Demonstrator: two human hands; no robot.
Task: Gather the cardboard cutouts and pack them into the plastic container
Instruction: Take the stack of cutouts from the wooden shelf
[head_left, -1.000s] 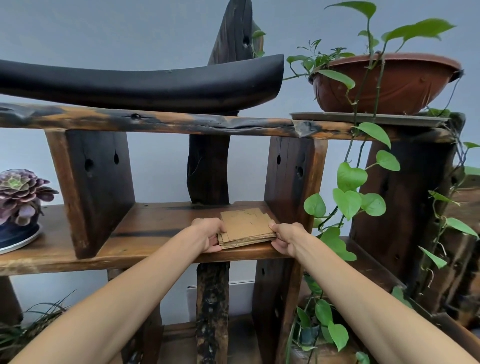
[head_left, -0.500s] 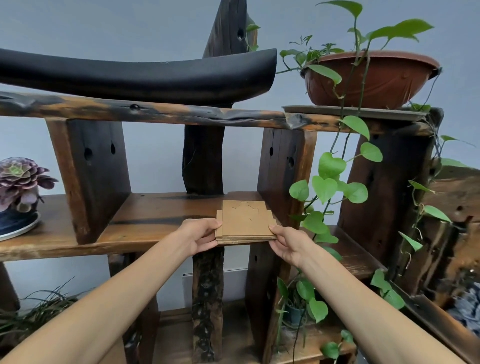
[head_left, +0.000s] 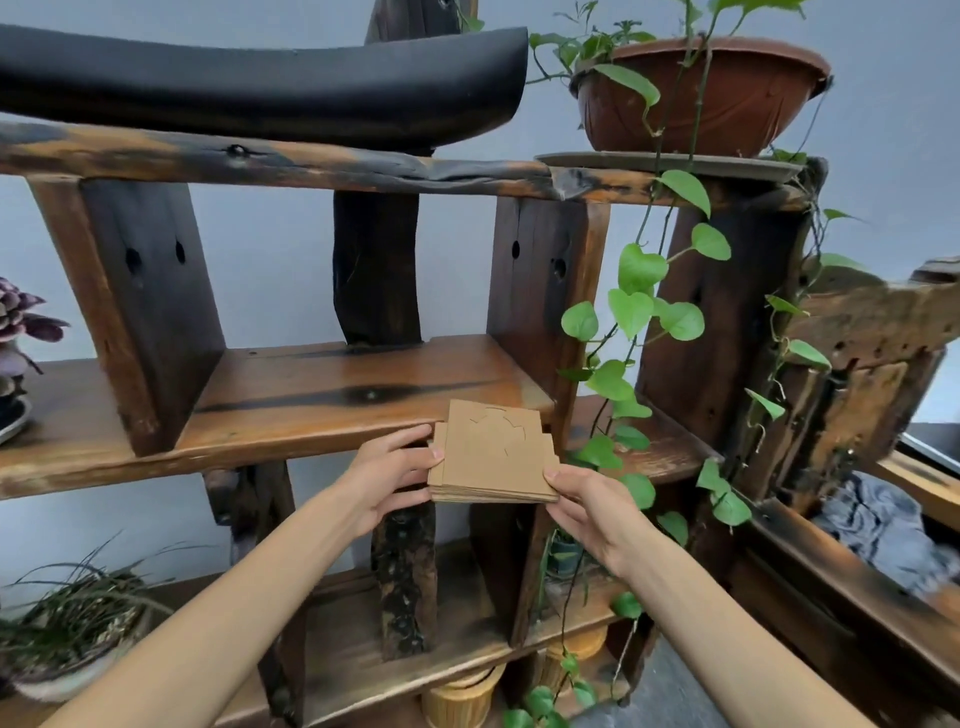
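A stack of brown cardboard cutouts is held level in the air just in front of the middle wooden shelf. My left hand grips the stack's left edge, thumb on top. My right hand grips its right front corner, thumb on top and fingers underneath. The top sheet shows cut outlines. No plastic container is in view.
A trailing green vine hangs from a brown pot just right of the stack. A long black curved object lies on the top shelf. A purple succulent sits far left, a grassy plant lower left, grey cloth lower right.
Both hands have lifted the stack off the middle shelf and drawn it toward me and slightly down. The view has shifted, showing more of the lower shelf.
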